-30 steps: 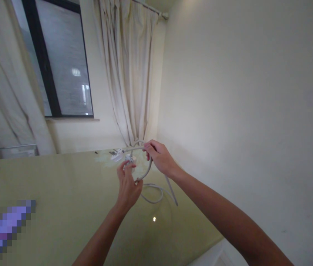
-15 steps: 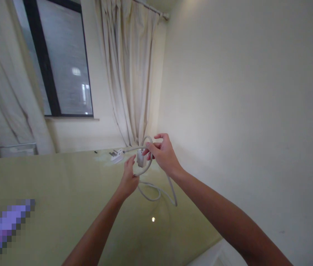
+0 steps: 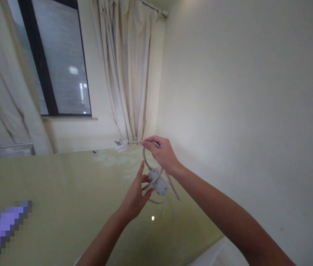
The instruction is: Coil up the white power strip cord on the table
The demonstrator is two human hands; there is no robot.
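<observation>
My right hand [image 3: 162, 151] is closed in a pinch on the pale grey cord [image 3: 147, 162] of an extension cord, a short way behind its white plug [image 3: 121, 145]. The plug hangs out to the left with its metal prongs pointing left. Below, my left hand [image 3: 137, 192] grips the left end of the white socket block [image 3: 159, 183] and the cord lying across it, index finger raised. Loops of cord pass around the block and under my right hand. The block is tilted, and part of its left end is hidden by my fingers.
A glossy yellow-green tabletop [image 3: 62, 195] spreads under my hands. A blurred purple object [image 3: 3, 229] lies at the left, and a small dark piece [image 3: 94, 152] near the far edge. Behind are curtains [image 3: 125, 74], a window [image 3: 62, 59] and a pale wall [image 3: 242, 92] at right.
The socket block has come nearer and lower, now in my left hand's grip. My right hand has shifted its hold along the cord, and the plug has risen slightly.
</observation>
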